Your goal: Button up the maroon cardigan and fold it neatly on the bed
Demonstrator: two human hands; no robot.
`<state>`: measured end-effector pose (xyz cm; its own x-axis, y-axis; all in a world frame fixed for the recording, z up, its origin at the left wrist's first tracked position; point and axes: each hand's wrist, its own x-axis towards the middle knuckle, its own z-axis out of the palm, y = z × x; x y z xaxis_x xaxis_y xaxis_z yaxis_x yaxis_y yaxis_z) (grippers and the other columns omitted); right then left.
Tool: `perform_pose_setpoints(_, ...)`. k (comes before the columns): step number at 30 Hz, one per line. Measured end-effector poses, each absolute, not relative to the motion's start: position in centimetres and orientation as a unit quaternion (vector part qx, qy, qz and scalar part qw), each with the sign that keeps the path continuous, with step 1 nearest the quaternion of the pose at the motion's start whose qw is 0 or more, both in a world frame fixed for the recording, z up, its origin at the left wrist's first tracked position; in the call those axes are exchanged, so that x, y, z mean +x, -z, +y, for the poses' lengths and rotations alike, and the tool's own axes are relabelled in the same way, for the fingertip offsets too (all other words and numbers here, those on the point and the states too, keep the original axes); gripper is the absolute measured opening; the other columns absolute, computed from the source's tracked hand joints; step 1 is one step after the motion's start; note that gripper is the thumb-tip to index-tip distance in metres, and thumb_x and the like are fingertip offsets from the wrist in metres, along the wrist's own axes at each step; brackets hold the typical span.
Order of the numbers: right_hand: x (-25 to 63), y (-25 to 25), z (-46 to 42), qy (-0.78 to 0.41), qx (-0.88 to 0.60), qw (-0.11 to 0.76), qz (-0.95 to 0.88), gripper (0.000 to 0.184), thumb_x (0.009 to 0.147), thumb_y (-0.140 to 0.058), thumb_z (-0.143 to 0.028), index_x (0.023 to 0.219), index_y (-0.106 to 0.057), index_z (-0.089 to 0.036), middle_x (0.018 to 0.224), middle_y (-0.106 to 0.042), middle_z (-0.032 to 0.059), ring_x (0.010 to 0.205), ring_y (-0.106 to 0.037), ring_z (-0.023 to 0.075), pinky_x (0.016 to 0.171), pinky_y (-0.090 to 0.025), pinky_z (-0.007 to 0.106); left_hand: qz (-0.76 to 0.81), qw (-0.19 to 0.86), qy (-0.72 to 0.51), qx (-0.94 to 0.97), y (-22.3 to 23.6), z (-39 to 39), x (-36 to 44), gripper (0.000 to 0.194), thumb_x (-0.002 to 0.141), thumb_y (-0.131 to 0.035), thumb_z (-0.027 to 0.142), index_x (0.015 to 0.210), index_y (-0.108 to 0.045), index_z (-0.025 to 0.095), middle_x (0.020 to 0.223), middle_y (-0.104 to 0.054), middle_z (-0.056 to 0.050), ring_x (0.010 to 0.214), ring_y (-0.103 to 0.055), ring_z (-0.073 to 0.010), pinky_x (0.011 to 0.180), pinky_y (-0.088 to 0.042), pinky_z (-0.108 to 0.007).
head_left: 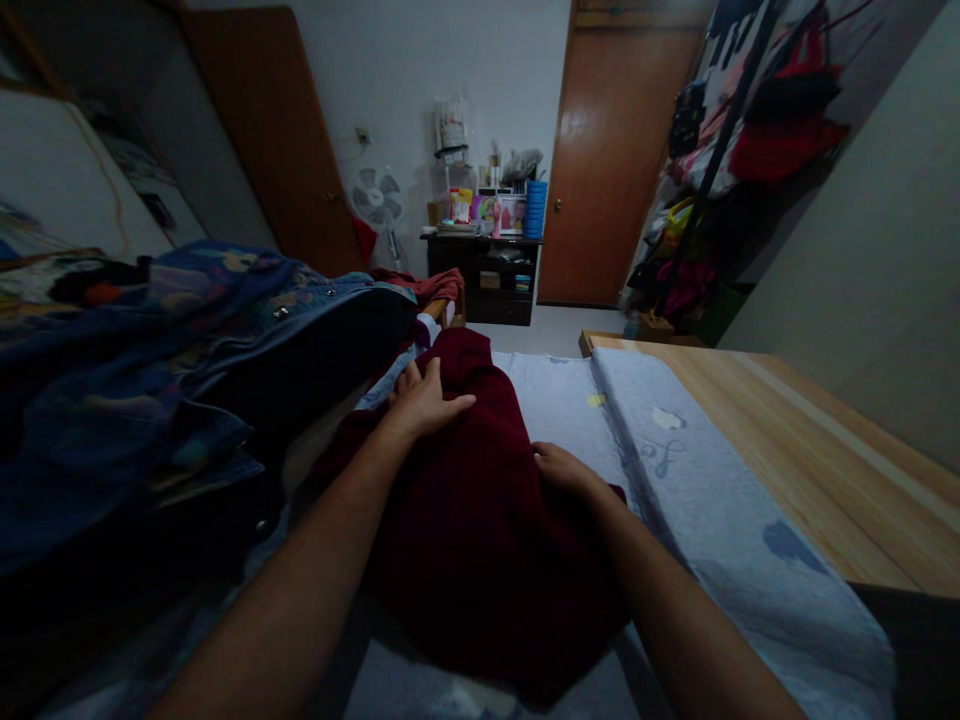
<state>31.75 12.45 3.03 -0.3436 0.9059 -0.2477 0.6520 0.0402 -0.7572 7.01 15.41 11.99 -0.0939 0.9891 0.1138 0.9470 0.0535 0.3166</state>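
We rest our open left hand (pixel 429 402) on the maroon cloth (pixel 480 480); our right hand (pixel 566 470) curls beside its edge, grip unclear — light, even pressure should limit creases between them.

It looks like a bedroom in a home. A dark cabinet (pixel 480 309) carries framed photos (pixel 513 217), a bright packet (pixel 460 205) and a tall blue container (pixel 535 209). Just left of the cabinet stands a white fan (pixel 377 196); just right of it, a wooden door (pixel 606 165) with a knob (pixel 558 205), and farther right, hanging clothes (pixel 752 153) and bags (pixel 795 95). In front of the cabinet spread a printed bed sheet (pixel 675 450) and, to its left, piled clothes (pixel 240 290).
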Motion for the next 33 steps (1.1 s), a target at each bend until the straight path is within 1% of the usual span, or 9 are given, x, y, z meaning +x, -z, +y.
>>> perform_pose_setpoints(6,31.5,-3.6,12.4,-0.373,-0.538,0.194,-0.731,0.032,0.085,-0.051,-0.03,0.107,-0.069,-0.015,0.111,-0.07,0.0097,0.095,-0.064,0.0222,0.081,-0.047,0.028,0.731,0.125,-0.061,0.668,-9.4,15.8,9.7,0.118,0.044,-0.078,0.067,0.144,-0.029,0.028,0.157,0.006,-0.021,0.136,-0.016,-0.0556,0.1,-0.029,-0.064)
perform_pose_setpoints(10,32.0,-3.7,12.6,-0.354,-0.53,0.177,-0.75,0.033,0.084,-0.048,-0.022,0.108,-0.068,-0.014,0.11,-0.069,0.0092,0.096,-0.063,0.0204,0.081,-0.046,0.027,0.761,0.071,-0.054,0.643,-6.7,15.7,8.7,0.119,0.051,-0.082,0.044,0.148,-0.016,0.03,0.155,0.014,-0.025,0.13,-0.036,-0.0514,0.097,-0.038,-0.057)
perform_pose_setpoints(13,32.6,-3.6,12.7,-0.361,-0.546,0.127,-0.746,0.033,0.082,-0.05,-0.021,0.109,-0.067,-0.014,0.107,-0.07,0.0091,0.093,-0.064,0.0199,0.078,-0.047,0.027,0.777,0.061,-0.082,0.621,-5.7,16.0,7.2,0.125,0.058,-0.077,0.038,0.15,0.006,0.023,0.151,-0.017,-0.032,0.117,-0.054,-0.0437,0.091,-0.045,-0.05)
perform_pose_setpoints(16,32.9,-3.5,13.0,-0.371,-0.556,0.099,-0.737,0.031,0.08,-0.055,-0.023,0.107,-0.068,-0.016,0.107,-0.07,0.0085,0.091,-0.064,0.0202,0.076,-0.047,0.027,0.789,0.103,-0.121,0.594,-5.2,16.9,5.8,0.127,0.061,-0.073,0.036,0.148,0.017,0.012,0.127,-0.055,-0.028,0.104,-0.064,-0.0367,0.083,-0.05,-0.043)
perform_pose_setpoints(18,33.0,-3.2,13.4,-0.377,-0.565,0.106,-0.726,0.033,0.08,-0.057,-0.026,0.109,-0.066,-0.016,0.11,-0.069,0.0086,0.095,-0.063,0.0207,0.078,-0.046,0.027,0.799,0.131,-0.147,0.569,-5.0,17.6,5.2,0.122,0.06,-0.072,0.033,0.15,0.006,0.009,0.118,-0.063,-0.023,0.1,-0.066,-0.0337,0.08,-0.052,-0.039)
perform_pose_setpoints(20,32.8,-2.8,13.8,-0.401,-0.582,0.127,-0.697,0.041,0.082,-0.058,-0.033,0.119,-0.061,-0.015,0.115,-0.067,0.0098,0.098,-0.062,0.0211,0.079,-0.047,0.028,0.791,0.143,-0.186,0.566,-4.8,18.3,4.8,0.101,0.057,-0.072,0.027,0.146,-0.026,0.013,0.114,-0.066,-0.018,0.098,-0.067,-0.0309,0.078,-0.052,-0.036)
perform_pose_setpoints(23,32.2,-2.2,14.3,-0.464,-0.594,0.159,-0.638,0.059,0.084,-0.056,-0.043,0.134,-0.047,-0.013,0.119,-0.064,0.0127,0.097,-0.063,0.0207,0.078,-0.049,0.028,0.741,0.186,-0.263,0.589,-4.9,18.8,4.7,0.059,0.054,-0.066,0.016,0.112,-0.062,0.016,0.099,-0.072,-0.009,0.09,-0.068,-0.0265,0.073,-0.052,-0.03)
perform_pose_setpoints(27,31.4,-1.8,14.1,-0.524,-0.582,0.197,-0.59,0.069,0.081,-0.059,-0.049,0.138,-0.041,-0.015,0.122,-0.062,0.0136,0.097,-0.064,0.0216,0.077,-0.05,0.029,0.658,0.273,-0.392,0.582,-6.0,18.5,5.8,0.042,0.051,-0.058,0.011,0.092,-0.066,0.013,0.086,-0.072,-0.005,0.075,-0.067,-0.0213,0.064,-0.052,-0.027)
perform_pose_setpoints(33,31.6,-2.2,13.9,-0.616,-0.556,0.269,-0.489,0.06,0.079,-0.056,-0.037,0.135,-0.04,-0.024,0.112,-0.065,0.0081,0.092,-0.065,0.0178,0.074,-0.052,0.029,0.483,0.404,-0.482,0.609,-8.6,16.5,8.2,0.045,0.053,-0.055,0.011,0.097,-0.064,0.013,0.083,-0.07,-0.001,0.065,-0.062,-0.0145,0.061,-0.051,-0.024)
